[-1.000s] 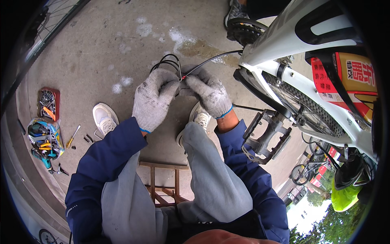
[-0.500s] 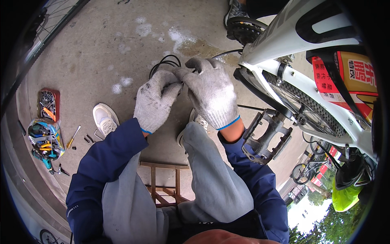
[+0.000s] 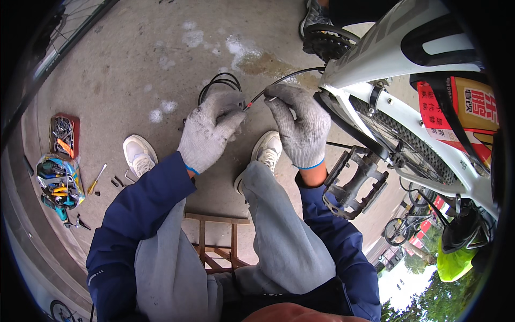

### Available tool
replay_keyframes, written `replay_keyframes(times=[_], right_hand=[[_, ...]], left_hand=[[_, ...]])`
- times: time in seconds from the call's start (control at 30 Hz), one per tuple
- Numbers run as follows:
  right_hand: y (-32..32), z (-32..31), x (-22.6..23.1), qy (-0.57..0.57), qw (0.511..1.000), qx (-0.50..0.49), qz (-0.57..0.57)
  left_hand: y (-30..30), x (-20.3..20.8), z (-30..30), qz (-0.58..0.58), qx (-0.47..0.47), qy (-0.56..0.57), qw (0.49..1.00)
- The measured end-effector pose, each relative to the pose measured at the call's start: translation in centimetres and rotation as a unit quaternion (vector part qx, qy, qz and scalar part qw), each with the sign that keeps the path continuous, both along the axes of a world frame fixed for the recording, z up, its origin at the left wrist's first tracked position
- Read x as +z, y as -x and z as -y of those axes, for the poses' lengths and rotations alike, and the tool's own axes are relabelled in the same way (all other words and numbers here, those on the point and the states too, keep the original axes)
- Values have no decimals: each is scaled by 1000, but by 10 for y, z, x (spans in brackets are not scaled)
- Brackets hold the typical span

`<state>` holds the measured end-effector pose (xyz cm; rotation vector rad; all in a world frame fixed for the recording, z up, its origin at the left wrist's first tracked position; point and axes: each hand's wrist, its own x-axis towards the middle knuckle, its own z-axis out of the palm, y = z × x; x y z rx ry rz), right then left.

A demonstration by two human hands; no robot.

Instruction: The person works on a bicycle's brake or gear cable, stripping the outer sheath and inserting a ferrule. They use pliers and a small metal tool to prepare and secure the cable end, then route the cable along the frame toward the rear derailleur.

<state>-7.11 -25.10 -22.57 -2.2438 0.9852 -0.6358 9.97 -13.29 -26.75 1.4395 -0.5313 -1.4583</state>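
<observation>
A seated person in grey knit gloves works on a black bicycle cable (image 3: pixel 284 81) beside a white bicycle frame (image 3: pixel 375 59). The left hand (image 3: pixel 210 131) is closed, its fingertips pinched on the cable's red-tipped end, while the right hand (image 3: pixel 300 126) pinches the same cable a little farther along, just above the knees. The cable arcs from the hands up to the frame, so its far end looks already routed at the bike; the free end is not yet fixed to anything, and a coil of spare black cable (image 3: pixel 219 83) lies on the concrete (image 3: pixel 134 64) just beyond the left glove. The work appears mid-way, by this view. Room is tight on the right, where a black pedal (image 3: pixel 355 180) sits near the right forearm and the chainring (image 3: pixel 328 42) lies beyond. To the left, open concrete separates the hands from a red parts tray (image 3: pixel 63 134) and a cluster of hand tools (image 3: pixel 58 182), well apart.
</observation>
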Motion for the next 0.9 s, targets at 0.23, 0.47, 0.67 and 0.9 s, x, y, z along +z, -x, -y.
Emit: replay_keyframes(times=[0.23,0.47,0.67,0.9], right_hand=[[10,-34,-12,-82,992,-88,41],[18,-37,-11,-86,991,-95,34],[27,-41,-11,-79,992,-95,18],[32,-42,-12,-106,989,-100,40]], left_hand=[[-16,-5,19,-81,-151,26,985],[-11,1,23,-116,-159,-10,980],[-4,2,23,-149,-162,-20,975],[2,-6,22,-161,-153,-2,975]])
